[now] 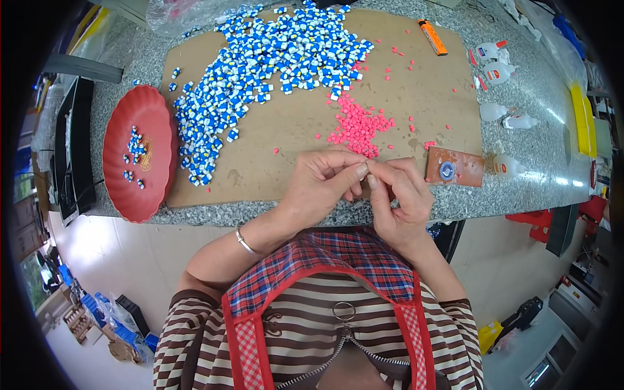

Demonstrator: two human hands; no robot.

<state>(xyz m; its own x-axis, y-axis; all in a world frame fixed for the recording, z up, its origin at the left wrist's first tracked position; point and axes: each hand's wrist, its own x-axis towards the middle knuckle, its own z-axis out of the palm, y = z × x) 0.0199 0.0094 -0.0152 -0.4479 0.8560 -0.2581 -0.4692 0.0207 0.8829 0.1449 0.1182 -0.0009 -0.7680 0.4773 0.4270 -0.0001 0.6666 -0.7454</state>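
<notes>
My left hand (pixel 323 185) and my right hand (pixel 403 195) meet fingertip to fingertip over the near edge of a brown board (pixel 286 130). A very small piece seems pinched between them, hidden by the fingers. Just beyond my fingers lies a heap of small pink pieces (pixel 359 125). A large spread of small blue, white and yellow pieces (pixel 260 65) covers the far left of the board.
A red plate (pixel 136 188) with a few blue pieces sits left of the board on the speckled counter (pixel 520 140). A small brown tile with a round blue-and-white part (pixel 454 168) lies right of my hands. Several small glue bottles (pixel 500 71) and an orange lighter (pixel 432 37) lie beyond.
</notes>
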